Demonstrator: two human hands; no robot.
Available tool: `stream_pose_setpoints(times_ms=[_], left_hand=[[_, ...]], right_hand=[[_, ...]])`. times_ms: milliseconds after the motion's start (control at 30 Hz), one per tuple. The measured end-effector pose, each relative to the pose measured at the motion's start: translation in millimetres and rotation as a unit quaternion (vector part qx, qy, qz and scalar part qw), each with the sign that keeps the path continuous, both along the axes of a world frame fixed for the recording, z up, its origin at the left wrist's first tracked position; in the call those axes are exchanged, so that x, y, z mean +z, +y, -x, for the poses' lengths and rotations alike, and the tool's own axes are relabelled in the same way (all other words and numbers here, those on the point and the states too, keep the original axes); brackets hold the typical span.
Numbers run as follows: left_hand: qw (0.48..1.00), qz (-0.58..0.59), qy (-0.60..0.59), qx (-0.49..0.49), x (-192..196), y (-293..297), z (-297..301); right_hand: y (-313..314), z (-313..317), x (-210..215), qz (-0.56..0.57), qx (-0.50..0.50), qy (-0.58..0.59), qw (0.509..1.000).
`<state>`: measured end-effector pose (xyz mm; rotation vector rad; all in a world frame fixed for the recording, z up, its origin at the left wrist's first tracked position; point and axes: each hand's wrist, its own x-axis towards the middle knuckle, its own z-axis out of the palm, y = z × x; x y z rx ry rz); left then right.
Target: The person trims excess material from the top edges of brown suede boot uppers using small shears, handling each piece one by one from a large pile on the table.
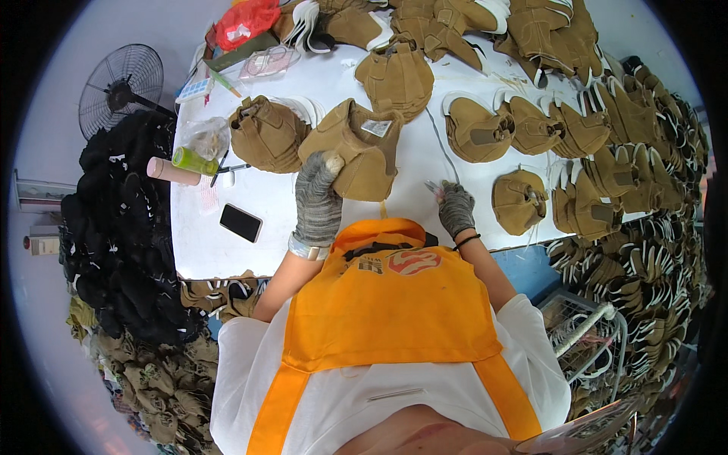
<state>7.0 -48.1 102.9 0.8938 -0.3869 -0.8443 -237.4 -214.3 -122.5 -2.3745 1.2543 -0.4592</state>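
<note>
Left hand [318, 199] grasping brown shoe upper [360, 163]! Right hand [456, 208], right of upper, pinching small tool [433, 187]; phone [241, 223] left of upper.

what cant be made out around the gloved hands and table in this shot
All in the head view:
- Left hand: some fingertips, hidden by the brown upper it holds.
- Small object at the right hand: too small, and partly covered by the fingers, to tell its kind.
- White label inside the upper: print too small to read.
- Far brown pile: its top is cut off by the upper edge.
</note>
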Motion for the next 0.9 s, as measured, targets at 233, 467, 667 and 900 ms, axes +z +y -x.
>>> stream_pose_setpoints(times_ms=[233, 467, 667, 900], left_hand=[[0.892, -0.104, -0.429, 0.093, 15, 0, 16], [0.933, 0.052, -0.355, -0.018, 6, -5, 45], [0.984, 0.034, -0.098, -0.146, -13, 2, 13], [0.981, 0.105, 0.013, -0.165, -3, 1, -16]], right_hand=[[18, -43, 147, -0.496, 0.200, -0.277, 0.798], [56, -64, 205, -0.476, 0.167, -0.461, 0.730], [51, -69, 209, -0.278, 0.234, -0.487, 0.794], [58, -74, 251, -0.404, 0.179, -0.567, 0.695]])
